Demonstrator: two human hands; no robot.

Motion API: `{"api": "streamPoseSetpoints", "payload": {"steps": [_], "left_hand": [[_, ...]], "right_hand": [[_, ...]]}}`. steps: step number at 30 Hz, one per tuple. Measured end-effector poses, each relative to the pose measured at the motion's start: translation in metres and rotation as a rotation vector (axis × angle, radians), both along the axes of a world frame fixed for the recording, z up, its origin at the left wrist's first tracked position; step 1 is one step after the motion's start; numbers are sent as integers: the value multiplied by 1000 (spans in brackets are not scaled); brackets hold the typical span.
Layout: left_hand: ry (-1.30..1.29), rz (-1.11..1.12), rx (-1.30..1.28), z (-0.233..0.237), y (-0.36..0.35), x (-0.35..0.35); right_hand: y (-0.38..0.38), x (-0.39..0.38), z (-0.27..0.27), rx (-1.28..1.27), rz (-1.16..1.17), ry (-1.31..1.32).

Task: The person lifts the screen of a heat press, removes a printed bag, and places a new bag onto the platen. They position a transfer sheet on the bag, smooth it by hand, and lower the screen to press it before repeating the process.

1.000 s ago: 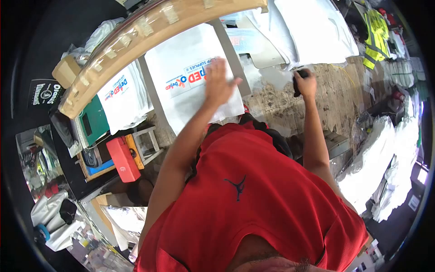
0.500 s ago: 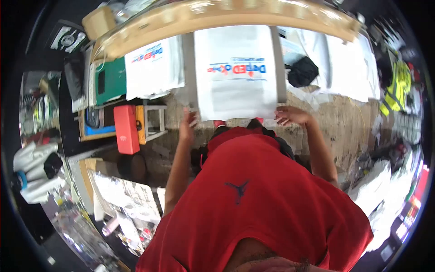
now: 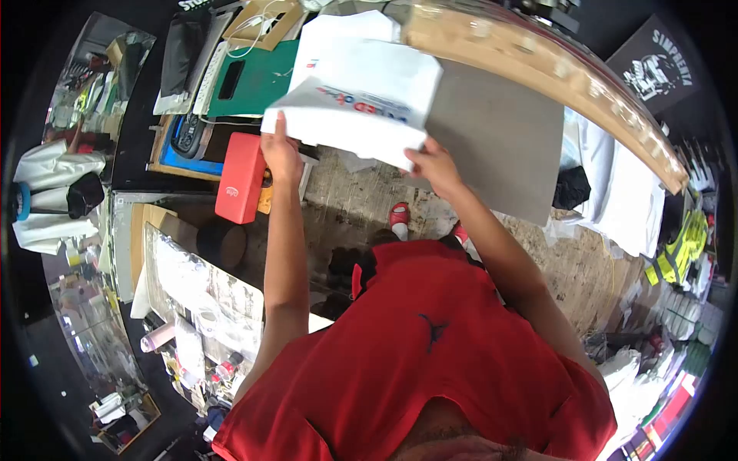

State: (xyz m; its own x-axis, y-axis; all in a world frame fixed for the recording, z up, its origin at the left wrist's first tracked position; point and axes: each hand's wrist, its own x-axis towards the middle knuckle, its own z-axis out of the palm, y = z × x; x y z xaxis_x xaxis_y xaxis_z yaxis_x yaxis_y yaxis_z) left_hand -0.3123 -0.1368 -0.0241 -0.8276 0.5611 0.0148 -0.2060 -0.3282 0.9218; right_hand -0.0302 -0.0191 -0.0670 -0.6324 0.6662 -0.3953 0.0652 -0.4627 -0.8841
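Note:
Both my hands hold a white printed bag (image 3: 361, 104) with red and blue lettering, lifted off the grey platen (image 3: 500, 146). My left hand (image 3: 280, 154) grips its near left corner. My right hand (image 3: 432, 165) grips its near right edge. The bag hangs tilted over a stack of similar white bags (image 3: 338, 34) to the left of the platen. A curved wooden press arm (image 3: 553, 73) runs above the platen.
A red box (image 3: 242, 178) and a green mat (image 3: 254, 77) lie at the left. A black tool (image 3: 573, 188) rests on white fabric (image 3: 626, 196) at the right. A cluttered shelf (image 3: 192, 307) stands at the lower left. Red sandals (image 3: 400, 217) show on the worn floor.
Earlier my left hand smoothed the bag on the platen and my right held a black tool. Then both hands took the bag's near edge. Now the bag is lifted and carried left.

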Motion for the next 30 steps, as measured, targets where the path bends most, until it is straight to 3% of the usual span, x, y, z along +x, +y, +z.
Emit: {"api": "streamPoseSetpoints", "payload": {"steps": [2, 4, 6, 9, 12, 14, 17, 19, 21, 22, 25, 27, 28, 29, 30], "left_hand": [[-25, 13, 69, 4, -5, -32], [-16, -142, -244, -18, -23, -64], [59, -321, -573, -47, -46, -76], [-166, -555, -680, -101, -72, -91], [-195, -421, -619, -162, -70, -121], [-199, -302, -551, -176, -51, -126], [-161, -138, -529, -155, -10, -124], [-25, -110, -561, -186, 19, -150], [-103, -168, -417, -132, 29, -139], [-229, -200, -231, -118, 30, -137], [-223, -224, -167, -92, 22, -129], [-17, -117, -420, -122, 22, -131], [303, -43, -854, -153, 28, -142], [307, -94, -986, -150, 31, -136], [271, -3, -895, -182, 37, -144]], "right_hand": [[7, -50, 0, 79, 66, -6], [8, -82, 3, 6, 110, -132], [12, -102, -34, -83, 170, -179], [3, -118, -77, -226, 280, -279], [-10, -128, -84, -129, 246, -372], [-11, -139, -95, -84, 161, -385], [-1, -157, -96, 27, -55, -396], [9, -165, -87, 100, -183, -395], [18, -161, -81, 313, -176, -409], [14, -154, -76, 272, -167, -377], [7, -137, -88, 198, -238, -153], [-2, -137, -98, 196, -355, -163], [0, -142, -104, 132, -373, -255], [4, -148, -106, 73, -393, -343], [5, -154, -99, 115, -411, -400]]}}
